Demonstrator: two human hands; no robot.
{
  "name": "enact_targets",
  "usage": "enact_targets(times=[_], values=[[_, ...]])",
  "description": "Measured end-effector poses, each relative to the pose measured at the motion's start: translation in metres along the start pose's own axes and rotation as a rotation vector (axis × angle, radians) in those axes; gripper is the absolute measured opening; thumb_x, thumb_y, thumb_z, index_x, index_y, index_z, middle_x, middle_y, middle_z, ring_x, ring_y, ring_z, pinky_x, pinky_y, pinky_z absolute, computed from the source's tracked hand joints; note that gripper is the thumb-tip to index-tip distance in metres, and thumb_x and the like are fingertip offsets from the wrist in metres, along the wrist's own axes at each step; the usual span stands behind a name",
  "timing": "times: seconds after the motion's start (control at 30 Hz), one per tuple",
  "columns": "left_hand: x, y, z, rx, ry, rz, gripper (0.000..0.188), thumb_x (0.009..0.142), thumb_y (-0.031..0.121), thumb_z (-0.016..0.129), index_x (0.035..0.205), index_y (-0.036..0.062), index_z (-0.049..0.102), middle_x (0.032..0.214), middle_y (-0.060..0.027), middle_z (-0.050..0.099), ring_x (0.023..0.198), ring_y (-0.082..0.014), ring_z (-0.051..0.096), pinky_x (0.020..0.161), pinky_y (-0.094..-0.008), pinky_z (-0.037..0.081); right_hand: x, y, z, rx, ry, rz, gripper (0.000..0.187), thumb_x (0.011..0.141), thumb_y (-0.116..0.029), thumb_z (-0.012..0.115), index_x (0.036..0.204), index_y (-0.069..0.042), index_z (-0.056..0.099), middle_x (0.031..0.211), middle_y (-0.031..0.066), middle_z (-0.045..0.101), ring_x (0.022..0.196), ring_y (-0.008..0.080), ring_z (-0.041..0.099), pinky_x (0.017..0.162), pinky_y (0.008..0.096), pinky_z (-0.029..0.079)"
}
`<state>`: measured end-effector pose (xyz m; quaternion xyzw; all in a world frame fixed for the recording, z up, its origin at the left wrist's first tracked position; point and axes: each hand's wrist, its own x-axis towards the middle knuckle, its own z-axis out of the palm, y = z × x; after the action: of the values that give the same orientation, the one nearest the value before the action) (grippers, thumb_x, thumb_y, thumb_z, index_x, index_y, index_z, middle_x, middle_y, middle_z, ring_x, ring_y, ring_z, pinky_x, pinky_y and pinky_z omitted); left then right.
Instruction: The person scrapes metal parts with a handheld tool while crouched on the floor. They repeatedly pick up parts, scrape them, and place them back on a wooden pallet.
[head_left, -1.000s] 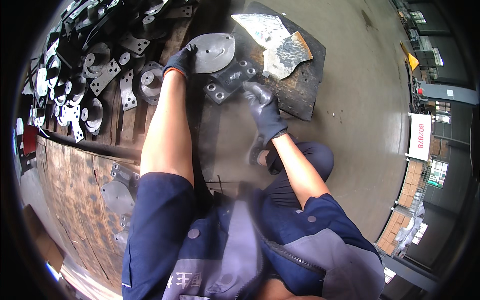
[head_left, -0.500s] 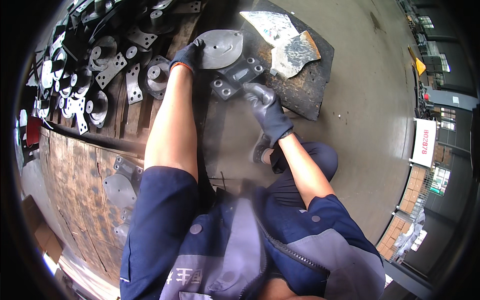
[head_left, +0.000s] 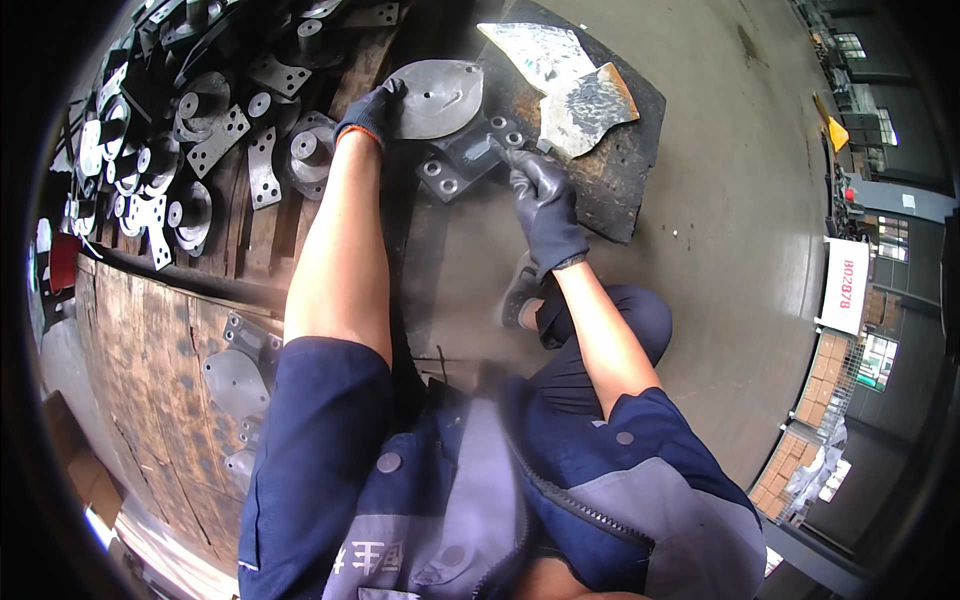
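My left hand, in a dark glove with an orange cuff edge, grips the left edge of a grey metal bracket. Its rounded plate has a small centre hole, and a cross-shaped end with several round holes extends toward me. Close to the right side of that end, my right hand is closed in a dark glove. A thin dark tip seems to stick out from its fingers toward the bracket, too small to name.
Two worn sheet pieces lie on a dark board at the right. Many similar metal parts crowd the wooden pallet at the far left. A wooden surface with more brackets is nearer, left of my arm.
My right hand has moved slightly right and turned more upright beside the bracket's holed end. My left hand keeps its grip, and the bracket stays put.
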<state>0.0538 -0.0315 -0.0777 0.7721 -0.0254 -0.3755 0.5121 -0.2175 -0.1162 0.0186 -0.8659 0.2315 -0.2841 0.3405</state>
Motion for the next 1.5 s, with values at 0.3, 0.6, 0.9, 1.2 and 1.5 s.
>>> enact_targets(times=[0.3,0.6,0.9,1.2,1.5], values=[[0.01,-0.009,-0.003,0.023,0.001,0.166,0.05,0.077,0.043,0.067,0.107,0.0026,0.065,0.099,-0.0097,0.065,0.085,-0.019,0.056,0.08,-0.0311,0.043,-0.007,-0.003,-0.006,-0.101,-0.036,0.081,0.015,0.079,0.002,0.057,0.09,-0.002,0.066,0.089,0.0173,0.064,0.08,0.0244,0.064,0.07,0.0307,0.049],[-0.003,0.001,-0.005,0.077,0.044,0.167,0.048,0.078,0.042,0.066,0.106,0.0037,0.065,0.098,-0.0086,0.065,0.086,-0.0179,0.056,0.08,-0.0302,0.043,-0.006,0.003,0.008,0.315,0.019,0.365,0.023,0.081,0.006,0.055,0.102,0.0,0.063,0.089,0.0086,0.067,0.078,0.0125,0.061,0.072,0.025,0.049],[0.003,-0.005,-0.005,0.046,0.015,0.168,0.047,0.079,0.042,0.065,0.107,0.0039,0.065,0.097,-0.0083,0.066,0.084,-0.0187,0.057,0.078,-0.0305,0.044,-0.013,0.009,0.013,0.049,-0.045,0.087,0.019,0.083,0.004,0.055,0.101,0.002,0.062,0.097,0.0127,0.066,0.086,0.0173,0.064,0.076,0.0291,0.052],[-0.042,0.027,-0.003,0.438,-0.037,0.181,0.051,0.096,0.042,0.026,0.123,0.008,0.052,0.12,-0.0189,0.055,0.113,-0.0341,0.051,0.095,-0.0374,0.04,-0.01,-0.004,0.006,-0.038,-0.033,-0.062,0.018,0.077,0.004,0.06,0.094,-0.001,0.065,0.086,0.0179,0.064,0.08,0.0297,0.064,0.071,0.0332,0.05],[0.015,-0.014,0.002,-0.075,0.001,0.192,0.047,0.077,0.038,0.07,0.108,0.0033,0.065,0.099,-0.0093,0.066,0.085,-0.0194,0.058,0.08,-0.0297,0.044,-0.011,-0.008,0.01,-0.046,-0.109,-0.087,0.022,0.076,0.004,0.054,0.094,-0.003,0.065,0.077,0.0167,0.062,0.07,0.0282,0.062,0.061,0.0343,0.048]])
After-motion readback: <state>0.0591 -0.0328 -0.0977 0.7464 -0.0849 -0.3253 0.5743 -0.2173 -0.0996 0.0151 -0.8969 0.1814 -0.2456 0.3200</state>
